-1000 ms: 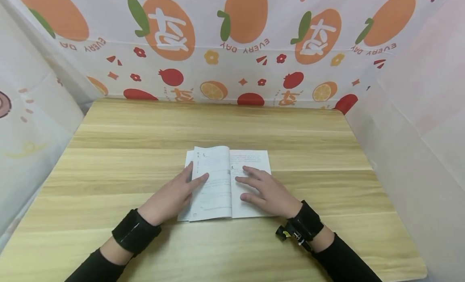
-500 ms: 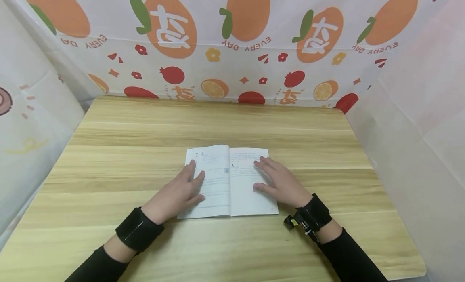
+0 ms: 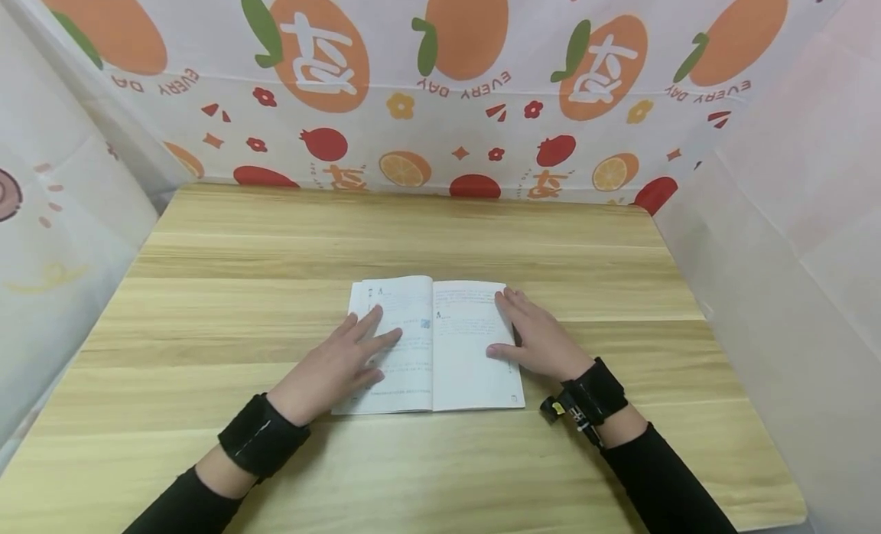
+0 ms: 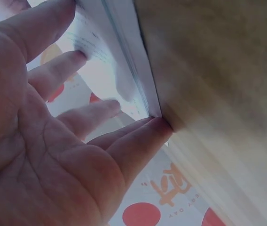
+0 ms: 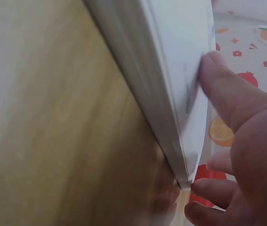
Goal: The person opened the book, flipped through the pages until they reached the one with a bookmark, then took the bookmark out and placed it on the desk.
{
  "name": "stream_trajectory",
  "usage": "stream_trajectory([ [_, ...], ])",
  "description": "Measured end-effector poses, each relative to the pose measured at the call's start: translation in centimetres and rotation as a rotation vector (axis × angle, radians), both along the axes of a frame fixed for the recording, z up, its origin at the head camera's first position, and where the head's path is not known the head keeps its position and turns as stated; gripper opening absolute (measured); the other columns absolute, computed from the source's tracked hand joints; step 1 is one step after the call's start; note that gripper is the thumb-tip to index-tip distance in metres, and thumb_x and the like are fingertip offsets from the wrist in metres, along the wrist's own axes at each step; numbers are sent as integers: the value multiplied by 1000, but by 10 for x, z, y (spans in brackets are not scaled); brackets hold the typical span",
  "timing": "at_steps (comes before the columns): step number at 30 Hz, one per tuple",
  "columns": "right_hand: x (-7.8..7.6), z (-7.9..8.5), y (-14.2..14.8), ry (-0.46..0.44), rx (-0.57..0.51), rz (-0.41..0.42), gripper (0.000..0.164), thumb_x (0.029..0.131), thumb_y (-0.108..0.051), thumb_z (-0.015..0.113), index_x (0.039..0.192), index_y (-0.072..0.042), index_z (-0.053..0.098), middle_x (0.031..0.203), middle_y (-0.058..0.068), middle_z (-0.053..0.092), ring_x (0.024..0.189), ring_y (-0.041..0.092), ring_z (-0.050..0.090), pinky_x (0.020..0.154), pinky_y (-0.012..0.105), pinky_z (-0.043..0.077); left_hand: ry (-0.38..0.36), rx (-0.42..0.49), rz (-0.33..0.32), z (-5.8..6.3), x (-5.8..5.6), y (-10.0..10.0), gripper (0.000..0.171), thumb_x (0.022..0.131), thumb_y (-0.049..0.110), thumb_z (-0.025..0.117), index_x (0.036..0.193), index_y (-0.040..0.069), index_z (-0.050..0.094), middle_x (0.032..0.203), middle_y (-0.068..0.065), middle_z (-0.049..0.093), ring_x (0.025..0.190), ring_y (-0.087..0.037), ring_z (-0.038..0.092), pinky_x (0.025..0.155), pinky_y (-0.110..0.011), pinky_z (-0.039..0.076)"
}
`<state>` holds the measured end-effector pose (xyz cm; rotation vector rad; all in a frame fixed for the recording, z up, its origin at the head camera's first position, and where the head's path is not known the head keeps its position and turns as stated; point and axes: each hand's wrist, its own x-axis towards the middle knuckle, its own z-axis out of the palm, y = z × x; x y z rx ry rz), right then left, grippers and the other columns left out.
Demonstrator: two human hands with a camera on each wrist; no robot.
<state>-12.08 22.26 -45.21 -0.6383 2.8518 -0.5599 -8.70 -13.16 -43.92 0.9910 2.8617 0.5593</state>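
Observation:
An open book (image 3: pixel 471 366) with printed white pages lies flat on the wooden table. Over its left page spreads my left hand (image 3: pixel 330 373), fingers apart; in the left wrist view a fingertip (image 4: pixel 164 126) touches the edge of the page block (image 4: pixel 136 61). At the book's right side is my right hand (image 3: pixel 547 339). Its thumb (image 5: pixel 223 84) lies over the right page, and the other fingers extend along the outer edge, near the far corner. From the right wrist view, the thick stack of pages (image 5: pixel 138 61) shows side-on, with fingertips beside its corner.
The wooden table (image 3: pixel 275 243) extends around the book on all sides. A white curtain with orange fruit prints (image 3: pixel 468 121) hangs behind the far edge, and pale curtains (image 3: pixel 778 289) flank both sides. Black bands (image 3: pixel 264 434) circle both wrists.
The leaf that stood out over the left side has settled onto the left pages. My right hand has moved from over the right page to its outer edge. My left hand stays on the left page.

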Motion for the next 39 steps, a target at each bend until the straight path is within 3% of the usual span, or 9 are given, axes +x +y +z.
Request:
stream_trajectory([
  [3,0,0,1,-24,18,-17,98,87,-60,67,158,-7,24,165,13,18,153,31,16,121,54,22,-5,-7,-15,0,-1,1,63,86,22,79,144,10,55,153,-25,41,141,-44,40,116,-59,28],
  [9,-1,0,-2,-29,13,-17,98,87,-59,68,157,-5,25,165,12,21,153,32,17,121,54,22,-31,-36,1,2,-1,2,64,86,23,79,144,10,54,151,-25,44,138,-51,39,112,-62,32],
  [15,1,-2,-3,-24,22,-18,96,89,-58,67,158,-7,24,164,11,22,153,32,17,121,54,22,-14,-22,-9,1,0,2,64,87,22,79,144,10,54,151,-25,44,139,-47,40,114,-61,30],
  [29,4,0,-12,-38,-33,-46,90,89,-44,73,158,-8,26,162,7,28,152,32,20,121,49,23,-17,-25,-10,1,3,0,63,87,22,78,144,8,54,149,-26,46,140,-44,41,116,-61,27],
  [34,7,0,-13,-49,-61,-94,86,89,-40,74,158,-16,29,161,6,34,152,32,21,120,52,25,-12,-11,-14,1,3,1,63,88,23,78,144,9,54,150,-25,45,140,-45,41,115,-61,28],
  [39,11,0,-15,-43,-123,-159,77,89,-30,76,155,-23,37,153,4,48,141,30,35,111,49,37,-11,-12,-14,0,2,1,63,88,23,78,144,10,54,150,-24,45,141,-44,40,116,-61,27],
])
